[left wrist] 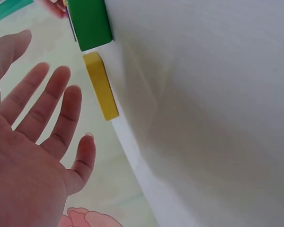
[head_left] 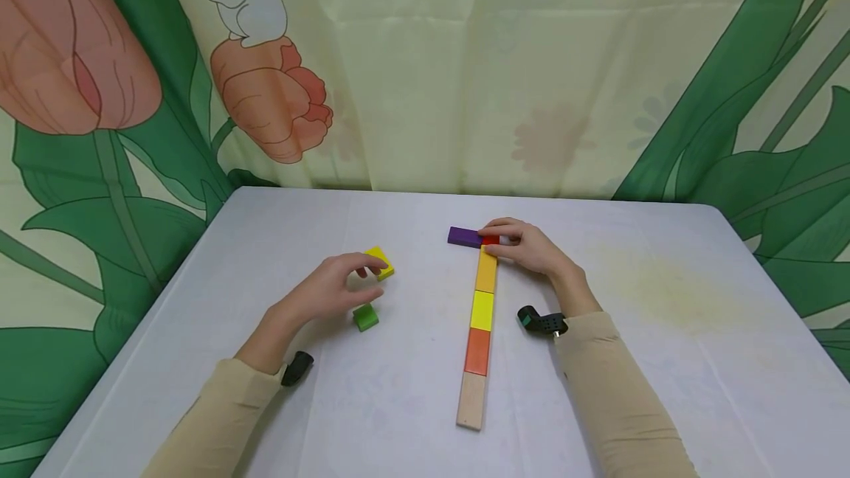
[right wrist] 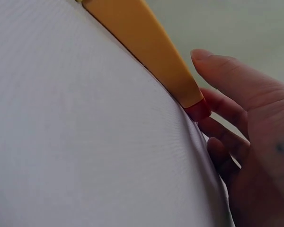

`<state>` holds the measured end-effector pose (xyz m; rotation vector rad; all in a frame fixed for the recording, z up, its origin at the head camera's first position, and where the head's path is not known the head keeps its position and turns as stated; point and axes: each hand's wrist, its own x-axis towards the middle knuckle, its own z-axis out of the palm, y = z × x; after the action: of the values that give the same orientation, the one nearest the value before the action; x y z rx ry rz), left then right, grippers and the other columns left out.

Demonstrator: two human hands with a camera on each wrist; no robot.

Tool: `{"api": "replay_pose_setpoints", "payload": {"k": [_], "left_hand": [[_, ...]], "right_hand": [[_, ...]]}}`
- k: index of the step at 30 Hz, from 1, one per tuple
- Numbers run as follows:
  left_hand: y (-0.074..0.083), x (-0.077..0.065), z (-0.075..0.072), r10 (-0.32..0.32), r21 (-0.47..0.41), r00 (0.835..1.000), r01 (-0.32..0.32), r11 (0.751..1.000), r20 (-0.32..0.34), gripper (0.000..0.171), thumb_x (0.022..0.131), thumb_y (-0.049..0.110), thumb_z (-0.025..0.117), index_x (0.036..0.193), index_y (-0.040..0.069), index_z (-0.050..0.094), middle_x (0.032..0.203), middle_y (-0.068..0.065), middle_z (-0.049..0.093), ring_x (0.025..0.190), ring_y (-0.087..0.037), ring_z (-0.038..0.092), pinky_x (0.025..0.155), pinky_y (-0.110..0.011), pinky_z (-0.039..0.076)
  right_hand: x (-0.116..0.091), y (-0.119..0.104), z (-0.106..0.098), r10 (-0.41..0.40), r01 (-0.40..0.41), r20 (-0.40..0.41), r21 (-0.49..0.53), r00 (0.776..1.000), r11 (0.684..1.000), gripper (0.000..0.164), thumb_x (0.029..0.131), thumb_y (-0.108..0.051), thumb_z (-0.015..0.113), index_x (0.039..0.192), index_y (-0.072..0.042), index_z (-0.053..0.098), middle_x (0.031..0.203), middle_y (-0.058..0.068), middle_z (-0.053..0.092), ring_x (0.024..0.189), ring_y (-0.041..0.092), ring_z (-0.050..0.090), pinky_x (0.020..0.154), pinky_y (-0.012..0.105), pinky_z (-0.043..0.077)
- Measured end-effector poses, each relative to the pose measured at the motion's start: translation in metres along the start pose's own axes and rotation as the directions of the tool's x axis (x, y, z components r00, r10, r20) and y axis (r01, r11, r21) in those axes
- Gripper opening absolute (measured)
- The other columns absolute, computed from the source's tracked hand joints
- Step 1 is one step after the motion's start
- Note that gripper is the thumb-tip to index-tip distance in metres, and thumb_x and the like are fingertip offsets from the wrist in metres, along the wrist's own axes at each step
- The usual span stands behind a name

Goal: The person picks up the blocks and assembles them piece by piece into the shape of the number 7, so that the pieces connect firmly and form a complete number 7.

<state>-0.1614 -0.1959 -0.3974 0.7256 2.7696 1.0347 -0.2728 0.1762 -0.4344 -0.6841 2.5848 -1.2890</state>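
My left hand point(head_left: 335, 288) hovers over a yellow block point(head_left: 380, 260) with its fingers spread and holding nothing. A small green block point(head_left: 366, 317) lies just below that hand; the left wrist view shows the green block point(left wrist: 90, 26) and the yellow block point(left wrist: 101, 87) beyond the fingers. At the far end of a line of blocks, my right hand point(head_left: 531, 248) touches a red block point(head_left: 490, 240) with its fingertips. In the right wrist view the thumb stands apart from the red block point(right wrist: 199, 110). A purple block point(head_left: 464, 237) extends leftward from the red one.
Toward the front, the line continues with an orange-yellow block point(head_left: 487, 269), a yellow block point(head_left: 482, 310), an orange-red block point(head_left: 477, 351) and a plain wood block point(head_left: 471, 400). A white cloth covers the table point(head_left: 398, 389). Behind it hangs a patterned curtain point(head_left: 425, 94).
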Motion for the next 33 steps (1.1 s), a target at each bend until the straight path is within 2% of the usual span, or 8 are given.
{"api": "replay_pose_setpoints", "payload": {"k": [8, 18, 24, 27, 33], "left_hand": [[-0.001, 0.011, 0.002, 0.052, 0.013, 0.998, -0.051, 0.999, -0.020, 0.040, 0.090, 0.017, 0.077, 0.126, 0.005, 0.066, 0.115, -0.004, 0.069, 0.104, -0.024, 0.061, 0.094, -0.045, 0.047], [0.000, 0.013, 0.002, 0.017, 0.004, 1.000, -0.017, 1.000, -0.013, 0.040, 0.091, 0.017, 0.077, 0.127, 0.005, 0.066, 0.115, -0.003, 0.069, 0.105, -0.023, 0.060, 0.095, -0.044, 0.046], [0.003, 0.010, 0.004, -0.008, -0.008, 1.000, 0.008, 1.000, -0.025, 0.040, 0.091, 0.017, 0.077, 0.127, 0.005, 0.067, 0.116, -0.003, 0.068, 0.105, -0.023, 0.059, 0.096, -0.045, 0.046], [0.006, 0.010, 0.005, -0.001, -0.012, 1.000, 0.001, 1.000, -0.023, 0.040, 0.091, 0.017, 0.076, 0.128, 0.006, 0.066, 0.116, -0.003, 0.068, 0.105, -0.022, 0.059, 0.095, -0.045, 0.047], [0.017, 0.026, 0.006, 0.042, 0.009, 0.999, -0.042, 0.999, 0.007, 0.041, 0.092, 0.020, 0.076, 0.129, 0.006, 0.066, 0.121, -0.007, 0.067, 0.106, -0.023, 0.060, 0.096, -0.044, 0.048]], "right_hand": [[-0.005, -0.004, -0.002, 0.044, -0.044, 0.001, -0.023, 0.999, 0.999, 0.039, 0.093, -0.024, 0.076, 0.130, -0.013, 0.070, 0.138, 0.009, 0.056, 0.130, 0.032, 0.046, 0.111, 0.052, 0.032], [-0.006, -0.002, 0.001, 0.026, -0.026, 0.002, -0.008, 1.000, 1.000, 0.038, 0.093, -0.022, 0.076, 0.129, -0.011, 0.070, 0.138, 0.010, 0.058, 0.132, 0.032, 0.046, 0.112, 0.052, 0.032], [-0.005, -0.004, 0.003, 0.040, -0.040, -0.001, 0.001, 0.999, 0.999, 0.040, 0.093, -0.021, 0.076, 0.131, -0.011, 0.069, 0.141, 0.009, 0.057, 0.136, 0.032, 0.043, 0.114, 0.051, 0.030], [-0.005, -0.003, 0.002, 0.052, -0.052, -0.003, 0.002, 0.999, 0.999, 0.041, 0.094, -0.022, 0.075, 0.133, -0.012, 0.068, 0.142, 0.008, 0.056, 0.136, 0.031, 0.042, 0.113, 0.050, 0.031], [-0.006, -0.003, 0.000, 0.071, -0.071, -0.026, 0.005, 0.997, 0.997, 0.039, 0.094, -0.023, 0.074, 0.131, -0.014, 0.069, 0.141, 0.006, 0.057, 0.135, 0.029, 0.044, 0.112, 0.049, 0.033]]}}
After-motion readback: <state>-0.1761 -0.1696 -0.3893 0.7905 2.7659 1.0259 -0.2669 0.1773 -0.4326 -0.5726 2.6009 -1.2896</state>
